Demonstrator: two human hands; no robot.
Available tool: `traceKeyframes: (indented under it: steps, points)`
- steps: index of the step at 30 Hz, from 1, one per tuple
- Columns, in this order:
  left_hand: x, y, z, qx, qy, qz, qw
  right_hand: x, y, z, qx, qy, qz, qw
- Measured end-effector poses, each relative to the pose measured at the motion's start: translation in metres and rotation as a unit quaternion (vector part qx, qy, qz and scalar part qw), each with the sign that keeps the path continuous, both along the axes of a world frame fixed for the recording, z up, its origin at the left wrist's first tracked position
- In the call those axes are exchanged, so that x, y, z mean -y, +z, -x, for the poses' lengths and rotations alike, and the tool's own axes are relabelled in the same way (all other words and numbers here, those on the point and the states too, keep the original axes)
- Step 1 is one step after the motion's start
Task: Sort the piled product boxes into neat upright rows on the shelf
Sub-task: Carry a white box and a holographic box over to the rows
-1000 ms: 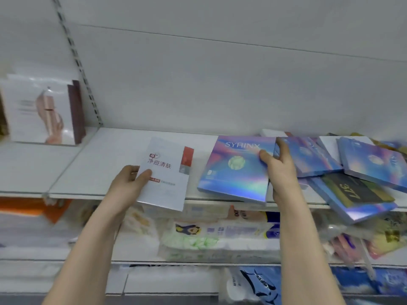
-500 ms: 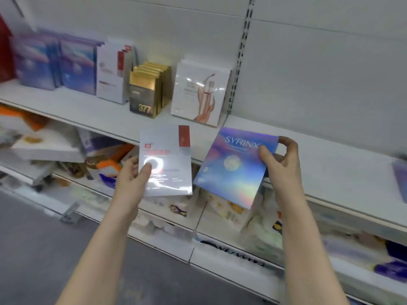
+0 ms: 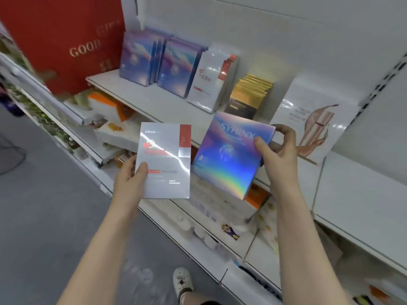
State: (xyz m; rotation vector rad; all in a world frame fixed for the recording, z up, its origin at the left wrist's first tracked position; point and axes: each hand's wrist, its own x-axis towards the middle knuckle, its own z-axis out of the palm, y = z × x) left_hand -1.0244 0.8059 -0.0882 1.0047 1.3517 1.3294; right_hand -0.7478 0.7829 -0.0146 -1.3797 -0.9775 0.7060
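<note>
Glossy holographic box (image 3: 231, 159), matt shelf (image 3: 154, 106)

One view only, from the person's head, looking forward and steeply down; it faces the shelf (image 3: 154, 106) at a slant, so the shelf edge runs from upper left to lower right; both forearms reach up from the bottom edge, close to the lens; the floor (image 3: 44, 216) fills the lower left; wide-angle bend shows at the edges
</note>
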Motion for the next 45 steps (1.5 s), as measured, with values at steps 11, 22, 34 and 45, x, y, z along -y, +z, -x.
traceKeyframes:
  steps: [11, 22, 34, 45]
  points:
    - [-0.151, 0.022, 0.050, 0.002, 0.060, -0.037, 0.998, -0.185, 0.018, 0.060, 0.066, 0.036, -0.047, 0.996]
    - [-0.245, 0.024, 0.094, -0.008, 0.061, -0.039, 0.997, -0.333, 0.022, 0.135, 0.259, -0.026, -0.057, 0.964]
    - [-0.317, 0.027, 0.123, -0.016, -0.062, -0.031, 0.997, -0.401, 0.013, 0.146, 0.497, -0.143, 0.013, 0.856]
    - [-0.332, 0.027, 0.073, -0.001, -0.229, -0.080, 0.970, -0.328, 0.020, 0.147, 0.257, 0.081, 0.044, 0.962]
